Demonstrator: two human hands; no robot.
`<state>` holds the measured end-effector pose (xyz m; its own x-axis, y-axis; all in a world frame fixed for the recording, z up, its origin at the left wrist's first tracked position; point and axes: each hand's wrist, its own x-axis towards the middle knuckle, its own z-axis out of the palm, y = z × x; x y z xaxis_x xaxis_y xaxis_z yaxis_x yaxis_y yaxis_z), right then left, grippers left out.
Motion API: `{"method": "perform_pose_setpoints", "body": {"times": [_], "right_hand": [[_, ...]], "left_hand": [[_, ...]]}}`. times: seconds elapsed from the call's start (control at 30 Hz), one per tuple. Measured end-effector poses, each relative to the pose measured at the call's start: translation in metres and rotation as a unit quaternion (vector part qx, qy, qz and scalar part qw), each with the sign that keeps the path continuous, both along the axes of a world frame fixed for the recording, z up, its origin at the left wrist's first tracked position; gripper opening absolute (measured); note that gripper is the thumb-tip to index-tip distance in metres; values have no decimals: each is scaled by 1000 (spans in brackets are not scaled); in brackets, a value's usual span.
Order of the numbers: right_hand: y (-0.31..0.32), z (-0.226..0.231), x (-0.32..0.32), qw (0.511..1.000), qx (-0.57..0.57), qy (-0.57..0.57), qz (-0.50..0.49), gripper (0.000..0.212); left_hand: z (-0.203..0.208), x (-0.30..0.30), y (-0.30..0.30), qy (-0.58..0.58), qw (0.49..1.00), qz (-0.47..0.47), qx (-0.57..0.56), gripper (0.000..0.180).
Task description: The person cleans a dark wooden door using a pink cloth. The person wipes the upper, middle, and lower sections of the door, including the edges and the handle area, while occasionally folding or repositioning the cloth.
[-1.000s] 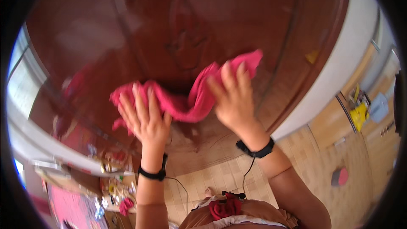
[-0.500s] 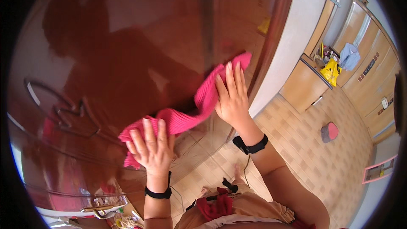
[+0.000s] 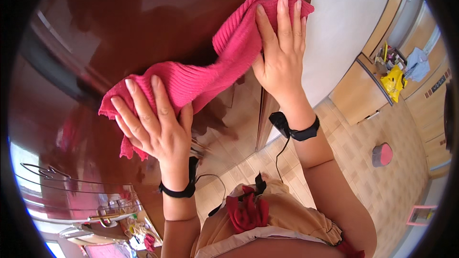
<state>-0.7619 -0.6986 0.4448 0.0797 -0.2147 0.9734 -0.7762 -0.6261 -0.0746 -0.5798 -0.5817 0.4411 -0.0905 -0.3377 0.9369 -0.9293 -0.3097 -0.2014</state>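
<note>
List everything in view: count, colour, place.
Glossy panel: 1, dark red-brown, upper left to centre
Ribbed cloth: 1, pink, across the panel
Wall: 1, white, right of panel
Cabinet: 1, light wood, right
Bag: 1, yellow, atop cabinet
Stool-like block: 1, grey and pink, on floor
Clutter: uncountable, mixed colours, lower left
Wristbands: 2, black, one per wrist
Left hand: 1, bare, on cloth's left part
Right hand: 1, bare, on cloth's right end
</note>
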Motion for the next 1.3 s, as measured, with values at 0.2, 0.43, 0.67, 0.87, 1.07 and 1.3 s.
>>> {"method": "perform_pose_setpoints", "body": {"times": [0.2,0.43,0.67,0.87,1.07,1.3], "right_hand": [[-11,-59,-22,998,-1,12,58,56],[5,-251,-49,987,78,116,85,47],[14,-292,-62,971,136,176,91,48],[-12,-168,-49,984,52,131,104,65],[-15,-90,-35,990,15,-11,143,50],[6,-207,3,973,31,156,167,39]], "left_hand": [[-42,-12,-3,-8,998,-14,66,48],[-171,-21,-1,-115,954,-92,262,47],[-221,-29,-3,-172,925,-76,331,54],[-134,-13,-2,-135,966,-66,212,42],[-47,-9,4,13,999,27,36,37],[-128,54,70,61,993,41,88,39]]}}
